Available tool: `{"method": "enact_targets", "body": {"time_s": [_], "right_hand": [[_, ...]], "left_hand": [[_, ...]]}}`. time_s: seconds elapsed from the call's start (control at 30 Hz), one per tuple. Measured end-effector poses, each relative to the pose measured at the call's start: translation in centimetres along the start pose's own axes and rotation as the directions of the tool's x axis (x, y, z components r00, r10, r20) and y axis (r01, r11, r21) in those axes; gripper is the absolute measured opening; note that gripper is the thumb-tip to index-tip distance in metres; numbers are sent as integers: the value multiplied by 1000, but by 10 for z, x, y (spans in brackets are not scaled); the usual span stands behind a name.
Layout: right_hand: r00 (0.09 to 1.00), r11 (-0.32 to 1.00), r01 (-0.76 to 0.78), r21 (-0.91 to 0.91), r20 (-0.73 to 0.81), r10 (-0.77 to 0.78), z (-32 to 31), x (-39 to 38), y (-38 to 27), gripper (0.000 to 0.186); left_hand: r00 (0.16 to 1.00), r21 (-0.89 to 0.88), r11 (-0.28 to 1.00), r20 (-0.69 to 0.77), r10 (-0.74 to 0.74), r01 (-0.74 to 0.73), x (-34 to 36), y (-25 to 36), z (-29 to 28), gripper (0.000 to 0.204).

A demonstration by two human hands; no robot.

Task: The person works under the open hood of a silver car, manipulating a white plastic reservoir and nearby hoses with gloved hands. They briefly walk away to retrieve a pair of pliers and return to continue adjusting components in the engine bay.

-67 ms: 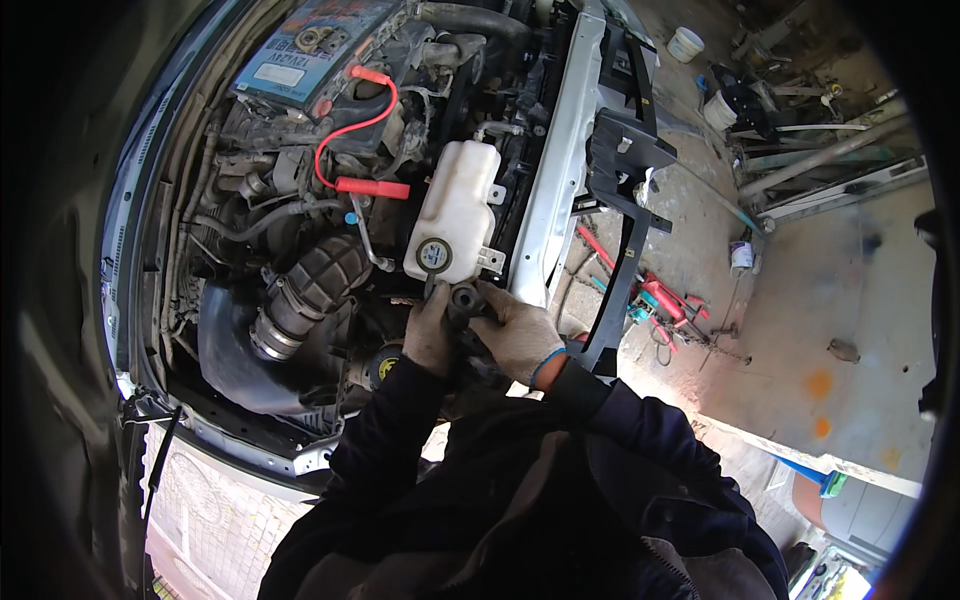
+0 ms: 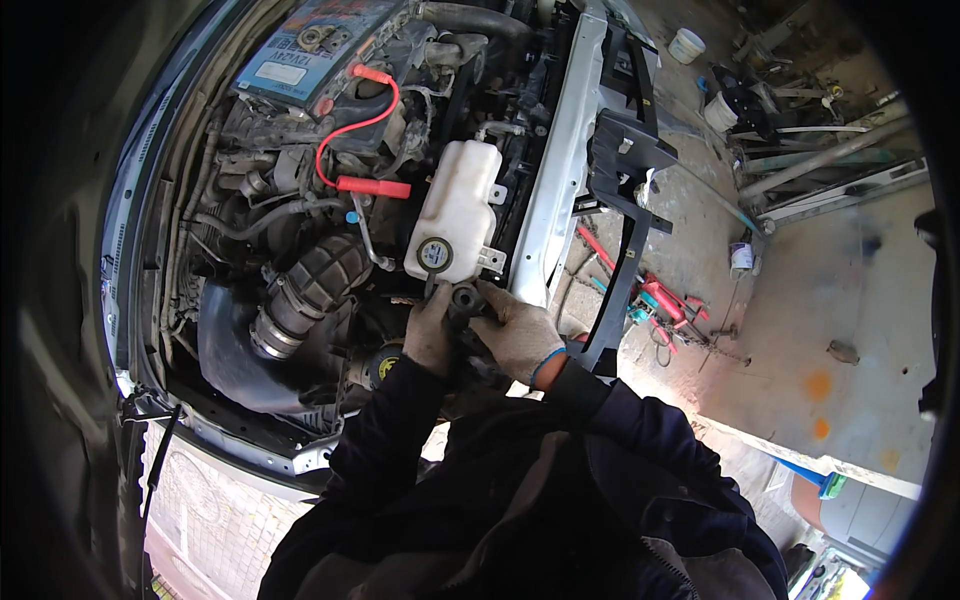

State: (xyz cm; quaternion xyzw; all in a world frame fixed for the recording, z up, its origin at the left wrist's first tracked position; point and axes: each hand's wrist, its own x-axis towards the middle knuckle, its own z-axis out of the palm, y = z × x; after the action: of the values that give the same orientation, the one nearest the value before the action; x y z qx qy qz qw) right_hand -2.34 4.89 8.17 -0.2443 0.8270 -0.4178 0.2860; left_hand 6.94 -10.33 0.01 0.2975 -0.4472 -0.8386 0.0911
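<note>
My left hand (image 2: 428, 333) and my right hand (image 2: 520, 335), both in light knit work gloves, meet just below a white plastic reservoir tank (image 2: 455, 205) in an engine bay. Between them is a dark round part with a hole in its end (image 2: 464, 297). Fingers of both hands are closed around it; whether it is a hose end or a loose fitting I cannot make out. The tank's round dark cap (image 2: 433, 254) sits right above my left fingertips. Below the hands, the parts are in shadow and partly covered by my sleeves.
Left of my hands are a ribbed air intake hose (image 2: 318, 275) with a metal clamp and a yellow-marked cap (image 2: 385, 365). A red cable (image 2: 330, 150) lies over the engine near a blue battery (image 2: 310, 55). A silver crossbar (image 2: 555, 170) runs along the right; a red tool (image 2: 672, 302) lies on the floor beyond.
</note>
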Motion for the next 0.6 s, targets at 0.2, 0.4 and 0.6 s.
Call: {"method": "enact_targets", "body": {"time_s": [0.2,0.4,0.6], "right_hand": [[993,984,118,-133,-6,-120,3,7,7,55],[989,947,142,-287,76,-125,1,20,8,48],[975,870,196,-452,188,-122,-6,34,-1,38]], "left_hand": [[996,-240,968,-23,-82,75,3,-10,-2,39],[994,-191,976,-7,-112,109,11,-15,-12,38],[994,-103,994,-96,-57,47,15,-26,-13,35]]}}
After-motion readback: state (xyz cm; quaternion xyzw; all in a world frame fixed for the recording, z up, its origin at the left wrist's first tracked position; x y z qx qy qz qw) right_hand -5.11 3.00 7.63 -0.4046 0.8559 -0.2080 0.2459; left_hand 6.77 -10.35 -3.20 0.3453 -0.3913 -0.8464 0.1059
